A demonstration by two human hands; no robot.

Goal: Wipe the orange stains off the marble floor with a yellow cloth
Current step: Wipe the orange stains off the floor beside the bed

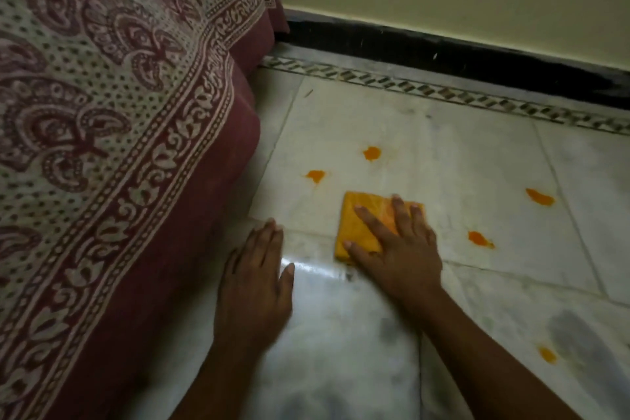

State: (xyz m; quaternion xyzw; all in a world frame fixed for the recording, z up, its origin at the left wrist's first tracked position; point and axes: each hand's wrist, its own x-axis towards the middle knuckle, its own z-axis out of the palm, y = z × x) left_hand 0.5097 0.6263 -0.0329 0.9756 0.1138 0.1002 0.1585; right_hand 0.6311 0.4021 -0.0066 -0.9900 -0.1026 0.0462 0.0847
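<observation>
From the head view, the right hand (400, 249) lies flat on a folded yellow cloth (361, 225), its fingers (370, 218) straight and spread, pressing the cloth against the marble floor (477, 160). The left hand (257, 280) rests palm-down on the floor just left of the cloth, fingers straight and close together. Five orange stains dot the tiles beyond and right of the cloth, the nearest (480, 238) just beside it. A patterned maroon bedspread (112, 119) hangs at left.

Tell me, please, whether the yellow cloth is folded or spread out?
Folded: the yellow cloth lies as a compact, thick-edged rectangle beneath the right hand.
</observation>
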